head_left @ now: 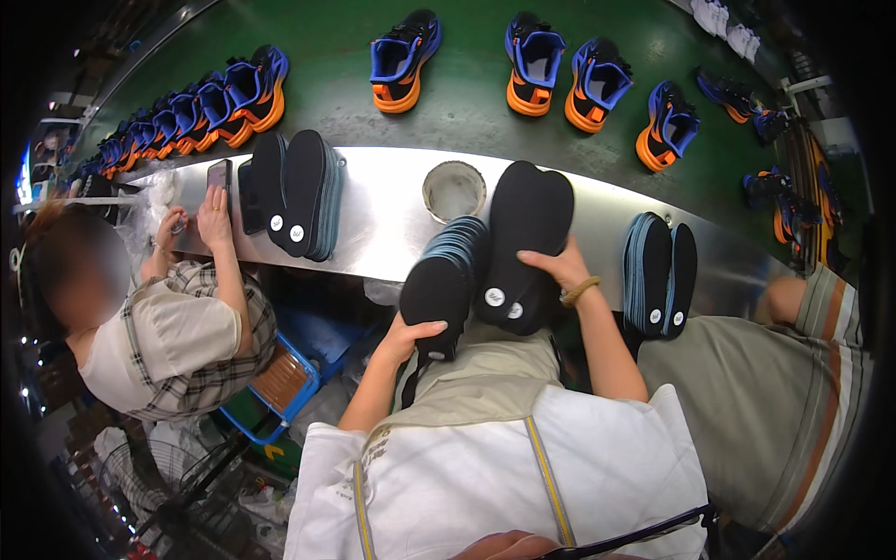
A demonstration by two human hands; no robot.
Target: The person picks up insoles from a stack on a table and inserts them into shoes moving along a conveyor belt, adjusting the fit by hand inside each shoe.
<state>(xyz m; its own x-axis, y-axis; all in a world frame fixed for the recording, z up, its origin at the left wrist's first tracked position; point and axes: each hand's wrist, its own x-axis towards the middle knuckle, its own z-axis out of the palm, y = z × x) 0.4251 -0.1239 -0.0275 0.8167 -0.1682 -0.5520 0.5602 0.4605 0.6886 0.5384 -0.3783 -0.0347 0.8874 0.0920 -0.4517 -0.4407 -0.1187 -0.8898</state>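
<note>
One long green work surface (327,107) takes up most of the far side, a bit shiny and curving away at both ends thanks to the fisheye. Along its near edge runs a bright metal ledge (383,198). Somebody in grey-brown with striped trim (747,411) is right beside on the right, and a co-worker in a plaid apron (177,345) sits at the left, next to a blue-framed crate or seat (303,383); the floor around there is dark and cluttered. Black, blue and orange shoes (403,61) are dotted over the green, with a tight shoe row (219,107) at far left. Two insole piles sit by the ledge, a left pile (306,191) and a right pile (644,271). Between them, near side, the left hand (399,338) clamps a fanned stack (446,285), thumb on top, and the right hand (560,268) grips some black insoles (529,219) thumb-over; the other fingers are mostly hidden. Just past the fanned stack is a round tub (455,189). Co-worker's got a phone (219,175) upright, and little white dots (495,297) mark the insoles.
</note>
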